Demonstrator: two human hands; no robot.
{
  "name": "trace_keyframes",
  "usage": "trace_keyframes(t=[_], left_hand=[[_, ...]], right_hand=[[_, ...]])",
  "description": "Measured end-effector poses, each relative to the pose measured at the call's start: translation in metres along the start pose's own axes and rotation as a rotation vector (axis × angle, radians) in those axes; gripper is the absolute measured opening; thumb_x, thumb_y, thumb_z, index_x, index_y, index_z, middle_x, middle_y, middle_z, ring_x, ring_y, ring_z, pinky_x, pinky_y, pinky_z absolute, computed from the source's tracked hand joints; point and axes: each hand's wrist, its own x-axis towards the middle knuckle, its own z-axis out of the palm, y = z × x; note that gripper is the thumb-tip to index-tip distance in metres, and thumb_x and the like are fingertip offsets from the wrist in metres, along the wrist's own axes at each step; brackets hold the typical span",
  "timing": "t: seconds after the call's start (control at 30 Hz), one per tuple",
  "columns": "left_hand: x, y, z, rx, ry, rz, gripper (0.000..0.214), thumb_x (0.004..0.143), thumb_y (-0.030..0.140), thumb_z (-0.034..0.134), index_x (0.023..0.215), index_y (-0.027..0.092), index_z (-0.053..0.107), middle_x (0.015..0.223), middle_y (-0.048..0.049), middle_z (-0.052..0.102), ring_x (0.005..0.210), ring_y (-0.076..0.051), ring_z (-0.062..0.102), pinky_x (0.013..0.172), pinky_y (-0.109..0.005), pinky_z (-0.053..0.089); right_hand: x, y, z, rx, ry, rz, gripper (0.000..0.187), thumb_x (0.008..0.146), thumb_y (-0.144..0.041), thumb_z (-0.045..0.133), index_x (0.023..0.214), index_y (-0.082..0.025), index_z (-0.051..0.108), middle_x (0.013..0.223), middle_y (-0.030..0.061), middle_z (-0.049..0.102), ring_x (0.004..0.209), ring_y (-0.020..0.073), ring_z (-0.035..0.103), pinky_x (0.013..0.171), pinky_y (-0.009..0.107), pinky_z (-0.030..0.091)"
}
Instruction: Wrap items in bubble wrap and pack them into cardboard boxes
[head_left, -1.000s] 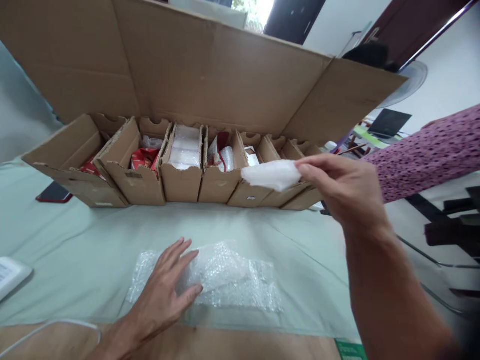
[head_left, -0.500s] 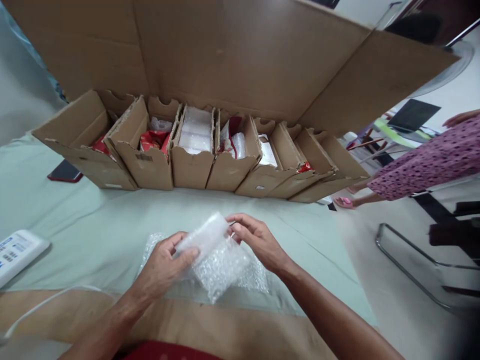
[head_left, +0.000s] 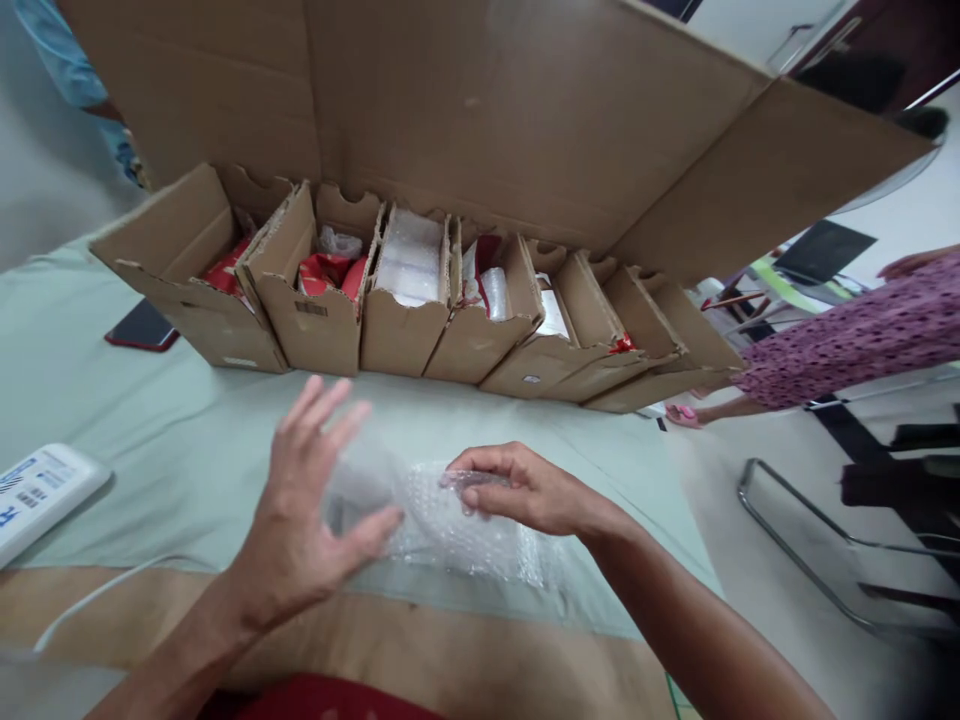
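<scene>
Clear bubble wrap (head_left: 469, 535) lies loosely over the pale green cloth in front of me, partly lifted and blurred at its left end. My right hand (head_left: 529, 490) pinches its upper right edge between thumb and fingers. Beside the left end, my left hand (head_left: 307, 510) is raised with its fingers spread, a little smeared by motion. Its thumb is close to the wrap; whether they touch I cannot tell.
Several open cardboard bins (head_left: 405, 330) stand in a row behind the wrap, holding red packets and bubble-wrapped items. A tall cardboard panel (head_left: 480, 120) rises behind them. At left are a phone (head_left: 142, 326) and a white device (head_left: 49, 495). A person in pink clothing (head_left: 862, 335) is at right.
My left hand has let go of the bubble wrap and opened, rising to the left. The folded wrap has come down flatter, while my right hand keeps its pinch. The view has shifted slightly.
</scene>
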Motion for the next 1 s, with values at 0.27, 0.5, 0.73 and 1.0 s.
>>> trace_keyframes(t=[0.27,0.5,0.73,1.0], left_hand=[[-0.007,-0.031,0.059,0.305,-0.373,0.064,0.035,0.089,0.009,0.048,0.117,0.021,0.064,0.099,-0.0086,0.073,0.104,-0.03,0.066,0.113,-0.066,0.034],[0.008,0.005,0.03,0.287,-0.237,0.353,0.024,0.091,0.006,0.044,0.097,0.02,0.063,0.071,0.0007,0.063,0.067,-0.017,0.061,0.107,-0.055,0.046],[-0.01,-0.016,0.017,0.044,-0.279,0.052,0.054,0.099,0.021,0.043,0.153,0.023,0.039,0.07,0.0058,0.071,0.054,-0.013,0.064,0.05,-0.02,0.048],[0.003,-0.023,0.006,-0.246,-0.178,-0.382,0.04,0.092,0.053,0.054,0.104,0.023,0.078,0.097,-0.0055,0.079,0.086,-0.021,0.076,0.075,-0.028,0.061]], right_hand=[[-0.02,-0.017,-0.072,-0.947,0.302,-0.006,0.023,0.076,-0.029,0.078,0.098,-0.024,0.079,0.09,0.0066,0.08,0.08,0.0261,0.073,0.069,0.036,0.055],[0.11,-0.094,-0.157,-1.587,0.571,0.131,0.021,0.085,-0.019,0.067,0.102,-0.016,0.078,0.109,0.0128,0.077,0.109,0.0326,0.064,0.091,0.045,0.047],[0.163,-0.083,-0.19,-1.548,0.512,0.331,0.023,0.084,-0.018,0.069,0.105,-0.014,0.077,0.109,0.0161,0.076,0.113,0.0353,0.063,0.101,0.051,0.04],[0.011,-0.088,-0.095,-1.097,0.933,-0.659,0.002,0.092,-0.023,0.065,0.091,-0.023,0.063,0.111,0.0063,0.074,0.104,0.0252,0.067,0.094,0.043,0.05]])
